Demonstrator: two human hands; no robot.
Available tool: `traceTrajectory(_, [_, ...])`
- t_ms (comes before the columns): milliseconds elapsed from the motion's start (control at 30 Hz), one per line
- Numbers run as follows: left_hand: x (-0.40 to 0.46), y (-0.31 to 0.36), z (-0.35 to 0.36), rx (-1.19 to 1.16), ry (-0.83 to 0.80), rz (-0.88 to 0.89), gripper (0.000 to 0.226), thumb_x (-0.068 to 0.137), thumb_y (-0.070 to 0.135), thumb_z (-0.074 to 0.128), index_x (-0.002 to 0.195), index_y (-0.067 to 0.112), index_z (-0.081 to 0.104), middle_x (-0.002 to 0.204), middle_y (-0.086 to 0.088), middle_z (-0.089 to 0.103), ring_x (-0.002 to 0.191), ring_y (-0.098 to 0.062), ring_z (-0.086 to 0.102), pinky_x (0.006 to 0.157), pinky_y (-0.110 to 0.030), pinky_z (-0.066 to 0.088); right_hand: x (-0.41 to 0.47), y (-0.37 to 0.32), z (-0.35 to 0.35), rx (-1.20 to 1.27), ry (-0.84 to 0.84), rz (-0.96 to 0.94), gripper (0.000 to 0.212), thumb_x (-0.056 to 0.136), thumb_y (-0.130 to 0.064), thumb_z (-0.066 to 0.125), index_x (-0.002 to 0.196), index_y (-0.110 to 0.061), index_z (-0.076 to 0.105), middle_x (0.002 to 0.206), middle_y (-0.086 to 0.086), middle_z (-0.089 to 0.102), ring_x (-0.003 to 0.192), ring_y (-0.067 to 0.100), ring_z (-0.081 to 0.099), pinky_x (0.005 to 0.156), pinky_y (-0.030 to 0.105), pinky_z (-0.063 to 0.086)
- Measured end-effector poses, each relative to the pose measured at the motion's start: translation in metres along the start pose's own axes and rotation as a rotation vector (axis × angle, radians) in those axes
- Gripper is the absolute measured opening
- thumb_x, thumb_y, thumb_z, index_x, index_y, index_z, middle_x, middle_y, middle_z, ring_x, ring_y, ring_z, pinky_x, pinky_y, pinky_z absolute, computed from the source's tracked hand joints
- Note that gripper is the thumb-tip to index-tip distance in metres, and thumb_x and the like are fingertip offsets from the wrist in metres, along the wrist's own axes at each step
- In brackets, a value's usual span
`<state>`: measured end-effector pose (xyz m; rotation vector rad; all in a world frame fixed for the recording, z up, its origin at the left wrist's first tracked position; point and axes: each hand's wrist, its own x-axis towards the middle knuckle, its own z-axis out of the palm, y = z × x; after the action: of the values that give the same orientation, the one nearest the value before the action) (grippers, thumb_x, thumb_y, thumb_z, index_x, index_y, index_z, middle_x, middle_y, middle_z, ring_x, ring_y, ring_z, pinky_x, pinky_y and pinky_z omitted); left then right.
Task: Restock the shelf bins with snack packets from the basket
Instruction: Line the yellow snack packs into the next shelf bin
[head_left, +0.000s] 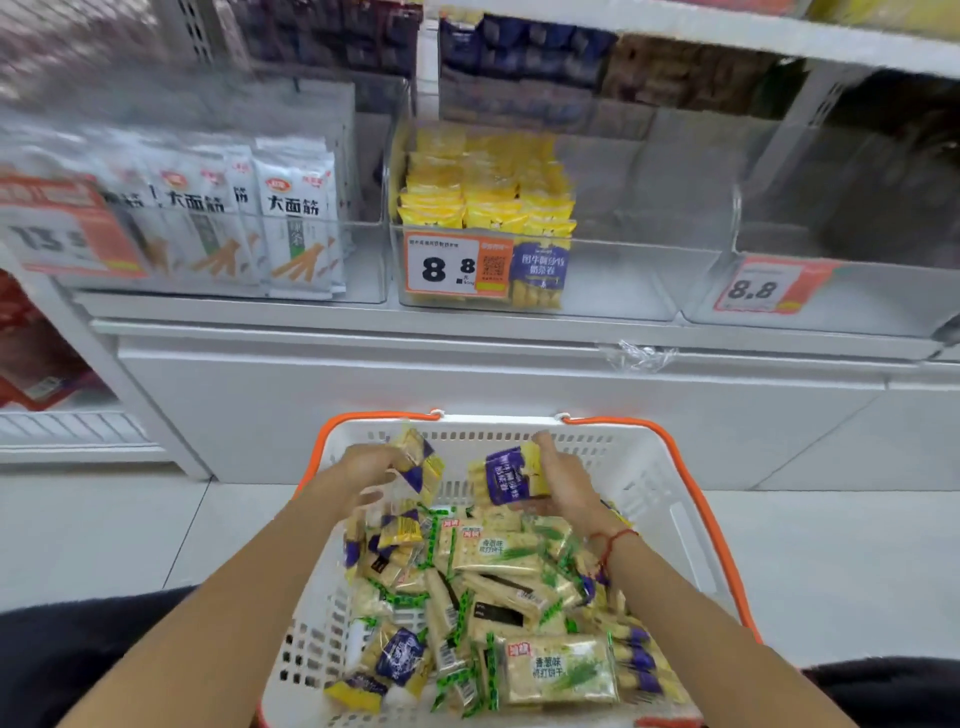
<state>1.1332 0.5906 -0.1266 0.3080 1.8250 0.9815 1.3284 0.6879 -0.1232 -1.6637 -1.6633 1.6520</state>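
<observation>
One purple-and-yellow packet (422, 462) is up in the left hand (371, 462), fingers curled round it, though it's blurred and tilted on a corner. A second purple packet (505, 475) is in the right hand (569, 480), gripped between thumb and fingers with the label facing us. Both are held above the far end of the basket (649, 467), close together but apart.

Below them, the white, orange-handled basket holds a heap of loose packets (493, 597). There are green-trimmed cracker packs across the middle, and more purple-and-yellow ones at the left and right edges. It sits low and near, between the person's knees. A red string (613, 540) circles the right wrist.

Straight beyond, on the far shelf, stands the clear middle bin (623, 280). Yellow packets (488, 182) are stacked in its left part, and an orange price tag (452, 265) reading 8.8 is on its front. One purple pack (537, 275) stands just right of the tag.

To the left, a bin of white packets (293, 223) stands upright in rows. To the right, another clear bin (857, 306) carries its own 8.8 tag (761, 288). The upper shelf (675, 26) is blurred, with dark packs showing.
</observation>
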Motion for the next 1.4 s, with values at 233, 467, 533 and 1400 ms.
traceTrajectory(233, [-0.055, 0.067, -0.004, -0.062, -0.169, 0.101, 0.026, 0.092, 0.018, 0.047, 0.067, 0.012, 0.049, 0.084, -0.004, 0.062, 0.077, -0.019, 0.058, 0.075, -0.031, 0.046, -0.055, -0.067, -0.047, 0.148, -0.115, -0.117, 0.056, 0.094, -0.055, 0.041, 0.097, -0.005, 0.065, 0.073, 0.011, 0.07, 0.056, 0.016, 0.067, 0.055, 0.02, 0.05])
traceTrajectory(467, [-0.093, 0.114, 0.004, 0.264, -0.154, 0.299, 0.02, 0.097, 0.018, 0.053, 0.115, 0.013, 0.059, 0.119, -0.006, 0.056, 0.11, -0.02, 0.05, 0.091, -0.032, 0.039, -0.078, -0.11, -0.083, 0.185, -0.17, -0.067, 0.038, 0.1, -0.04, 0.031, 0.107, -0.01, 0.054, 0.078, 0.012, 0.073, 0.057, 0.021, 0.069, 0.054, 0.022, 0.054])
traceTrajectory(533, [-0.105, 0.12, 0.006, 0.319, -0.098, 0.406, 0.025, 0.097, 0.024, 0.054, 0.122, 0.02, 0.058, 0.116, -0.003, 0.054, 0.104, -0.019, 0.047, 0.08, -0.028, 0.04, -0.079, -0.113, -0.087, 0.207, -0.16, -0.057, 0.033, 0.099, -0.038, 0.033, 0.105, -0.012, 0.053, 0.071, 0.007, 0.072, 0.052, 0.018, 0.067, 0.058, 0.024, 0.049])
traceTrajectory(1400, [-0.124, 0.123, -0.001, 0.053, -0.45, 0.476, 0.042, 0.085, -0.01, 0.061, 0.115, 0.019, 0.054, 0.107, -0.006, 0.07, 0.087, -0.014, 0.068, 0.076, -0.024, 0.056, -0.093, -0.156, -0.104, -0.175, -0.164, -0.333, 0.019, 0.081, -0.026, 0.074, 0.091, -0.018, 0.06, 0.079, -0.002, 0.064, 0.07, 0.008, 0.057, 0.065, 0.019, 0.043])
